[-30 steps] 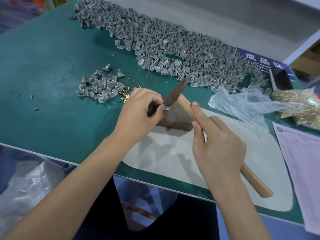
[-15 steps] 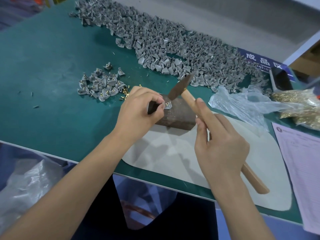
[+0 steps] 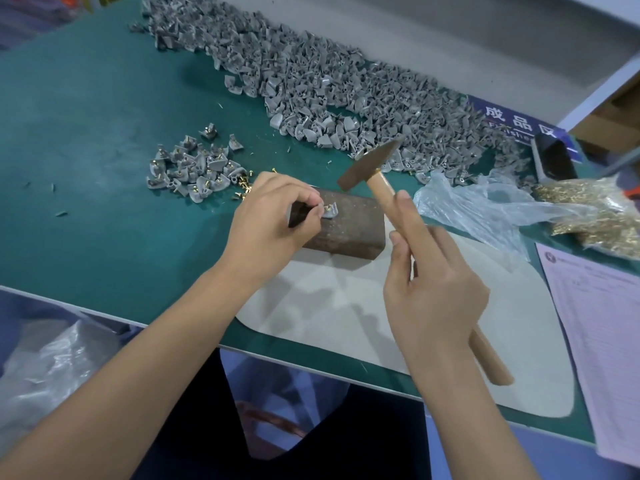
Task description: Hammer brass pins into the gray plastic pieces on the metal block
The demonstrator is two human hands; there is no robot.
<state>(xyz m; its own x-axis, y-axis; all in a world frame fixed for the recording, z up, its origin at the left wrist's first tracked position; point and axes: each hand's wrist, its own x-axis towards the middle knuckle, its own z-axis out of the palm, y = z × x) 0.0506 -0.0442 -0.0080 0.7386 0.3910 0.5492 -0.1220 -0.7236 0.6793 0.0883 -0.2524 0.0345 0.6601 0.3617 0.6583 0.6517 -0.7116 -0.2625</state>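
A dark metal block (image 3: 349, 223) lies on the green table. On its left part sits one gray plastic piece (image 3: 330, 212) with a brass pin (image 3: 326, 207) standing in it. My left hand (image 3: 273, 216) pinches the piece and pin with curled fingertips. My right hand (image 3: 429, 285) grips the wooden handle of a hammer (image 3: 369, 161), index finger stretched along the handle. The hammer head hangs raised above and to the right of the piece, apart from it.
A long heap of gray pieces (image 3: 311, 84) runs along the back. A small pile of pinned pieces (image 3: 194, 168) and loose brass pins (image 3: 244, 183) lie left of the block. Plastic bag (image 3: 485, 206), bagged brass pins (image 3: 599, 216), paper sheet (image 3: 602, 327), pale mat (image 3: 346, 306).
The hammer head has lifted from the piece on the block and now hangs higher and further right. My left hand keeps its pinch on the piece.
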